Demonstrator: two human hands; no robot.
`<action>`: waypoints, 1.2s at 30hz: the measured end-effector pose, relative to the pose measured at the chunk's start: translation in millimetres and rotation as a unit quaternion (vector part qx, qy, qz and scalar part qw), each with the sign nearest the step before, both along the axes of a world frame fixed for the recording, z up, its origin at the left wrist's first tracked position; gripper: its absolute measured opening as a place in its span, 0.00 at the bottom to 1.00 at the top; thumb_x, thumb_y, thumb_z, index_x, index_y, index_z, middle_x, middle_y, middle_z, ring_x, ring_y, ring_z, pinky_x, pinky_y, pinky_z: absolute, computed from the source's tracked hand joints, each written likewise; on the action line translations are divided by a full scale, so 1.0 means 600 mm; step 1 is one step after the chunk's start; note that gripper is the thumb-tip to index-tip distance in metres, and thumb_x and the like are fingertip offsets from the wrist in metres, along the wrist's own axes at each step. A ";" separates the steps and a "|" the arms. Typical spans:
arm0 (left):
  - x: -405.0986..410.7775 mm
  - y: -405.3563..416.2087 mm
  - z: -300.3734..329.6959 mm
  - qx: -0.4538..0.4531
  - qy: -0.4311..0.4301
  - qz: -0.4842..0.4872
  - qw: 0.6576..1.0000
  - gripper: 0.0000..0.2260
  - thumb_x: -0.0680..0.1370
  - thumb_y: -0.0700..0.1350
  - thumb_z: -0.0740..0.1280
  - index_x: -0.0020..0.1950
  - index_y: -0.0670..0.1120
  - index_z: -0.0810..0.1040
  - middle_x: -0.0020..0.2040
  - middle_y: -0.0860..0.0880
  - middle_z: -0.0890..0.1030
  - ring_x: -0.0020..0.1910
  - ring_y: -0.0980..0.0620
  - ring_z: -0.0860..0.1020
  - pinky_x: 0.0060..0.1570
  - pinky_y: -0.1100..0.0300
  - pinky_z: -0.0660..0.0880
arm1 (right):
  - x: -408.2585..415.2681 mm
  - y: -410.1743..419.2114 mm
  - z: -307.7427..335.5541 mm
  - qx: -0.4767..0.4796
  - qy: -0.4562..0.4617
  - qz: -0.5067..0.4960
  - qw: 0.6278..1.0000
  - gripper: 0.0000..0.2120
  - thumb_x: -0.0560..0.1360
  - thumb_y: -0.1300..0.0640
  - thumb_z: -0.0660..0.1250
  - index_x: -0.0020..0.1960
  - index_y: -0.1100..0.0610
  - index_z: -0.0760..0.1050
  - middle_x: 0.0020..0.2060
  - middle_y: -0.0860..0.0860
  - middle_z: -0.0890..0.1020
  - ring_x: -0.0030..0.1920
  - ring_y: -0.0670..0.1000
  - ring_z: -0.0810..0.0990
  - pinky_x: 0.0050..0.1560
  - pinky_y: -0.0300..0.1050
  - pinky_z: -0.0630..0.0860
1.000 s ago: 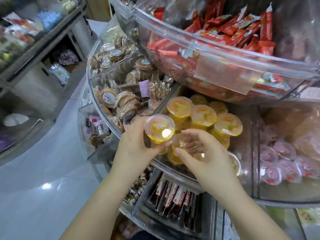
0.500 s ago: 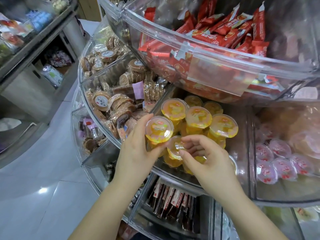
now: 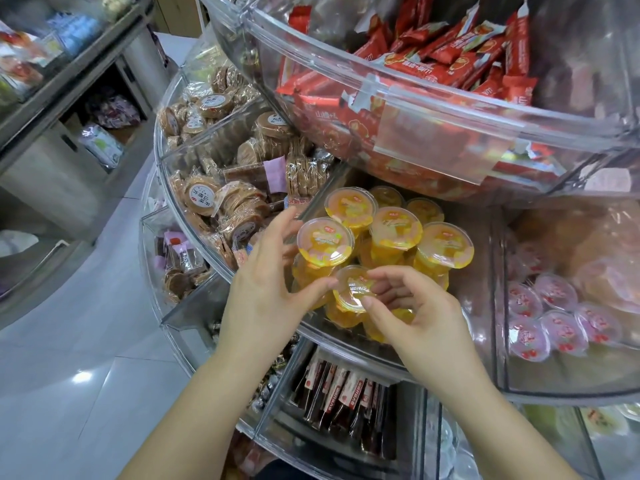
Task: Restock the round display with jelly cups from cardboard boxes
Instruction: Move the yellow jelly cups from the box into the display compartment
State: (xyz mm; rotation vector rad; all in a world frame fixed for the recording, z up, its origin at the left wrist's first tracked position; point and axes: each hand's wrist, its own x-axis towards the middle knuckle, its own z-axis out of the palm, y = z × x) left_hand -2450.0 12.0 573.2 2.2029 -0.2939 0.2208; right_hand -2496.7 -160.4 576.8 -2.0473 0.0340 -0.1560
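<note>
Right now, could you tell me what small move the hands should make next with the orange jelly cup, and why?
Probably lower the front jelly cup into the compartment and let go. The right hand pinches its rim, the left hand touches its side, and it sits above the cups already stacked there.

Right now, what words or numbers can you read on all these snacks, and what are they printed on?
"2027/05/2" and a last digit I cannot tell: date on the jelly cup between both hands.
"山楂+": red wrapper behind the top bin's wall.
Round cookie label: Chinese characters, too blurred to read.
Orange cup lid, pink cup lids, dark packs: print too small to read.
</note>
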 end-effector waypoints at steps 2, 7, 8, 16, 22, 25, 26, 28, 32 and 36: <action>-0.009 0.011 0.003 -0.022 -0.008 0.004 1.000 0.34 0.67 0.54 0.73 0.69 0.58 0.62 0.59 0.67 0.72 0.55 0.64 0.75 0.54 0.66 0.75 | -0.002 0.000 0.001 0.011 -0.002 -0.003 1.000 0.15 0.70 0.58 0.71 0.48 0.40 0.75 0.41 0.43 0.80 0.45 0.43 0.78 0.44 0.34 0.76; -0.052 0.049 -0.001 -0.078 -0.007 0.066 0.995 0.15 0.72 0.46 0.68 0.56 0.58 0.73 0.51 0.60 0.77 0.50 0.59 0.77 0.49 0.62 0.75 | -0.009 0.025 0.011 0.037 -0.026 0.019 0.999 0.13 0.71 0.60 0.70 0.49 0.44 0.76 0.41 0.44 0.80 0.44 0.45 0.78 0.43 0.32 0.75; -0.065 0.059 -0.004 -0.093 0.007 0.084 0.992 0.14 0.72 0.46 0.68 0.54 0.60 0.74 0.50 0.59 0.77 0.49 0.58 0.77 0.49 0.63 0.75 | -0.010 0.034 0.015 0.044 -0.030 0.032 0.998 0.12 0.71 0.60 0.70 0.49 0.45 0.77 0.41 0.44 0.80 0.44 0.46 0.78 0.43 0.33 0.74; -0.276 0.152 -0.081 -0.166 0.092 0.319 0.929 0.12 0.74 0.40 0.70 0.45 0.59 0.79 0.44 0.59 0.81 0.43 0.60 0.79 0.44 0.75 0.72 | -0.080 0.168 -0.029 0.090 0.057 0.312 0.944 0.07 0.71 0.53 0.67 0.48 0.45 0.77 0.39 0.44 0.79 0.42 0.47 0.78 0.42 0.31 0.72; -0.457 0.195 -0.294 -0.275 0.207 0.525 0.779 0.13 0.75 0.37 0.68 0.41 0.57 0.80 0.42 0.54 0.83 0.41 0.64 0.79 0.38 0.70 0.74 | -0.164 0.291 -0.265 0.040 0.311 0.416 0.854 0.06 0.73 0.61 0.68 0.46 0.50 0.78 0.34 0.46 0.78 0.35 0.39 0.75 0.39 0.30 0.72; -0.511 0.205 -0.433 -0.274 0.275 0.557 0.734 0.11 0.76 0.37 0.67 0.43 0.55 0.78 0.42 0.56 0.81 0.42 0.60 0.78 0.41 0.70 0.72 | -0.201 0.316 -0.448 -0.039 0.448 0.395 0.801 0.04 0.76 0.61 0.65 0.49 0.56 0.77 0.43 0.54 0.80 0.44 0.49 0.78 0.49 0.41 0.75; -0.527 0.208 -0.483 -0.285 0.295 0.566 0.715 0.10 0.76 0.36 0.66 0.44 0.53 0.78 0.42 0.55 0.80 0.42 0.57 0.77 0.40 0.73 0.71 | -0.215 0.320 -0.507 -0.070 0.483 0.372 0.789 0.04 0.76 0.62 0.65 0.50 0.57 0.77 0.45 0.56 0.80 0.44 0.51 0.78 0.48 0.41 0.75; -0.546 0.216 -0.589 -0.316 0.323 0.578 0.679 0.07 0.76 0.34 0.65 0.48 0.46 0.77 0.42 0.50 0.78 0.40 0.54 0.75 0.38 0.76 0.69 | -0.227 0.330 -0.623 -0.112 0.525 0.329 0.777 0.06 0.76 0.65 0.65 0.52 0.63 0.77 0.40 0.55 0.80 0.38 0.50 0.77 0.35 0.33 0.74; -0.566 0.231 -0.826 -0.385 0.404 0.588 0.585 0.11 0.75 0.32 0.66 0.57 0.34 0.74 0.43 0.45 0.76 0.39 0.55 0.73 0.35 0.76 0.70 | -0.238 0.375 -0.853 -0.215 0.531 0.316 0.756 0.07 0.74 0.66 0.65 0.52 0.63 0.76 0.45 0.59 0.80 0.37 0.53 0.77 0.36 0.35 0.75; -0.558 0.249 -1.036 -0.390 0.462 0.593 0.532 0.22 0.74 0.40 0.69 0.66 0.39 0.68 0.59 0.43 0.77 0.52 0.48 0.76 0.51 0.62 0.72 | -0.246 0.442 -1.049 -0.339 0.420 0.441 0.717 0.14 0.73 0.57 0.68 0.57 0.59 0.76 0.53 0.57 0.81 0.55 0.58 0.78 0.54 0.45 0.72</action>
